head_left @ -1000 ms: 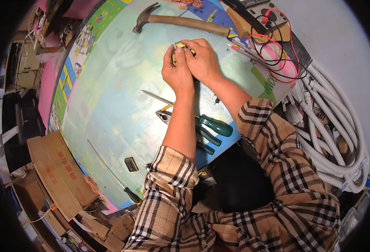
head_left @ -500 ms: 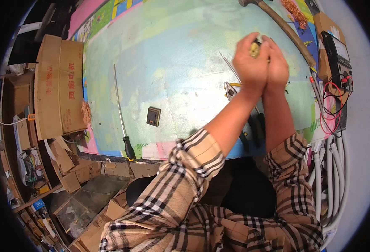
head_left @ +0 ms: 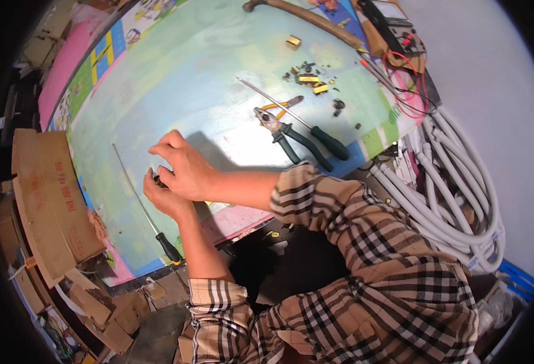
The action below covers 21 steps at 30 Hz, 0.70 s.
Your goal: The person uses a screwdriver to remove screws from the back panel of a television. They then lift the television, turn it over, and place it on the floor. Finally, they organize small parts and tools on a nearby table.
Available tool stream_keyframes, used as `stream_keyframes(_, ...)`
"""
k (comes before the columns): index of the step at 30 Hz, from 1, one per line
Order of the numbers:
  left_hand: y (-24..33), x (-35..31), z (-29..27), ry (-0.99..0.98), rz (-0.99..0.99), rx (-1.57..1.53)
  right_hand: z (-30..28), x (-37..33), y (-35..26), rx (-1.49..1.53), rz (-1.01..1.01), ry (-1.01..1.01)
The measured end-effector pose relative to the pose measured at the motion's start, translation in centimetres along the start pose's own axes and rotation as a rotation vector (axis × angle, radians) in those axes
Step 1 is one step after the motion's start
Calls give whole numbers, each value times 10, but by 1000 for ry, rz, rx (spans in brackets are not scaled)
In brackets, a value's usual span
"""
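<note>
My left hand [head_left: 165, 197] is closed on a small dark block [head_left: 158, 180], over the left part of the table. Most of the block is hidden by the fingers. Crossing just above it, my right hand [head_left: 188, 170] has its fingers apart, the thumb near the block. To the left of both hands lies a long screwdriver [head_left: 141, 204] with a black handle. Further right, combination pliers [head_left: 288, 133] with dark green handles rest beside a second screwdriver [head_left: 294, 115], which lies across a yellow-handled tool [head_left: 291, 104].
Yellow-wrapped pieces [head_left: 308, 79] and dark fragments lie at the right, with a yellow block [head_left: 293, 42] beyond them. A hammer [head_left: 306, 16] is at the far edge, near a meter [head_left: 391, 21] with red and black leads. A cardboard box [head_left: 58, 200] stands left; white tubing [head_left: 455, 182] is coiled right.
Both hands have moved from the far right to the left side of the table. A yellow block now lies near the hammer. The view has swung round to the right.
</note>
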<state>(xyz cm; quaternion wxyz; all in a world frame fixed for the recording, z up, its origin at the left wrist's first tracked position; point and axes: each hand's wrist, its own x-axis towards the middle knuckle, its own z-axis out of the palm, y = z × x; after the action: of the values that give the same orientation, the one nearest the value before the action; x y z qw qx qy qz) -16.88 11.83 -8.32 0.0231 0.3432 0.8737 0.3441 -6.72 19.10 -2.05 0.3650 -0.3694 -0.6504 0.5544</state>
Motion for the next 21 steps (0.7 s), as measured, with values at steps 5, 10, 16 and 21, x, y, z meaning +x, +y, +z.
stream_keyframes(5,-10,1,-4,-84,35,-7,-137,-35,-4,-328,-209,304)
stream_keyframes(10,7,7,-26,-62,141,91,-272,-138,37,-977,-15,410)
stream_keyframes(16,63,-5,-75,-231,340,56,-297,-128,62,-1089,4,287)
stream_keyframes(21,100,-50,-121,-338,432,24,-287,-59,75,-899,-54,210)
